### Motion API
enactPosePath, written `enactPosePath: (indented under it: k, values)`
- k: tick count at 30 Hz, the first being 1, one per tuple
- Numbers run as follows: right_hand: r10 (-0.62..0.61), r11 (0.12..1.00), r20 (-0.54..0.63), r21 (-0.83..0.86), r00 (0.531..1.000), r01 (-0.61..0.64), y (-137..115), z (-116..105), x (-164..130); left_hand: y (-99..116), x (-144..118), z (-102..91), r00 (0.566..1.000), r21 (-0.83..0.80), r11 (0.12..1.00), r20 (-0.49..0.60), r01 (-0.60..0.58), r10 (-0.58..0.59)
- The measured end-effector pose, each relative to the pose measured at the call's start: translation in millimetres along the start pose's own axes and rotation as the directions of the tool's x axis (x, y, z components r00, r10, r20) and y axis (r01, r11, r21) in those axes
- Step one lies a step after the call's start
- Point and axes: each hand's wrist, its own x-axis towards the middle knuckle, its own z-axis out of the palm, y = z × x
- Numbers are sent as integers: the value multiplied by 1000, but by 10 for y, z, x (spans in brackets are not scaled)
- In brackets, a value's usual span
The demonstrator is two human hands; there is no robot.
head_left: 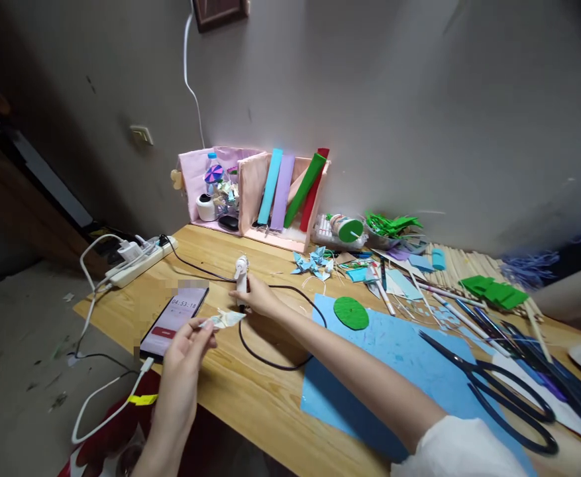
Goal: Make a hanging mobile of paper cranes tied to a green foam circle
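Observation:
Between the thumb and fingers of my left hand (189, 348) is a small pale folded-paper crane (228, 319), held above the table near its front edge. My right hand (258, 296) is wrapped round a white hot glue gun (241, 273) with a black cord, a short way beyond the crane. The crane and the glue gun look apart. Just left of my hands lies a phone (183, 308) showing a running time. To the right, a green crepe-paper disc (350, 313) rests on a blue sheet (389, 371).
Large black scissors (493, 384) lie on the blue sheet. Behind are blue paper cranes (313, 263) and a pink box organizer (250, 199) with crepe strips. A power strip (141, 262) sits at the left edge. The glue gun's cord (270, 366) loops across the table.

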Motion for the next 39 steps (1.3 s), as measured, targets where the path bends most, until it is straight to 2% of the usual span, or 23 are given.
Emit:
enactPosePath:
  k: [4,6,8,10,12,16,17,19,22,24,27,29,33,36,39]
  values:
    - [-103,993,-35,-65,994,101,50,-266,-322,-168,-125,301,976,123,992,208,33,-58]
    - [-174,976,-83,-147,981,161,126,-530,-588,-239,-145,480,952,171,985,295,37,-87]
    - [-180,969,-107,-192,978,157,244,-862,-897,-307,-145,676,915,209,977,386,33,-114]
    - [-140,971,-156,-217,978,104,400,-1232,-1222,-370,-142,895,863,241,970,485,26,-144]
    - [-87,970,-253,-243,964,24,581,-1604,-1541,-427,-155,1141,790,267,964,587,14,-174]
    - [47,928,-463,-308,885,-210,923,-2227,-2075,-560,-254,1674,617,302,952,757,-43,-212]
    - [60,905,-502,-336,863,-259,988,-2339,-2174,-610,-288,1795,588,311,949,778,-54,-221]
    - [64,862,-547,-392,835,-323,1079,-2495,-2315,-725,-360,1986,559,327,942,796,-76,-231]
    - [48,838,-539,-437,841,-328,1110,-2556,-2356,-874,-456,2100,540,359,914,816,-188,-209]
    - [18,849,-500,-450,866,-277,1071,-2497,-2257,-903,-485,2071,530,377,850,836,-367,-142]
    - [-71,859,-404,-489,912,-150,979,-2326,-1931,-827,-412,1965,533,390,648,845,-654,30]
    - [-134,842,-306,-537,943,-55,929,-2196,-1639,-742,-266,1909,555,423,516,822,-745,127]
    - [-217,796,-78,-592,973,130,902,-1974,-1091,-637,162,1889,636,541,357,733,-761,244]
    - [-255,768,51,-596,966,234,930,-1876,-852,-662,426,1919,665,600,305,723,-740,191]
    - [-278,741,142,-597,950,306,972,-1835,-753,-745,541,1936,680,625,302,721,-720,129]
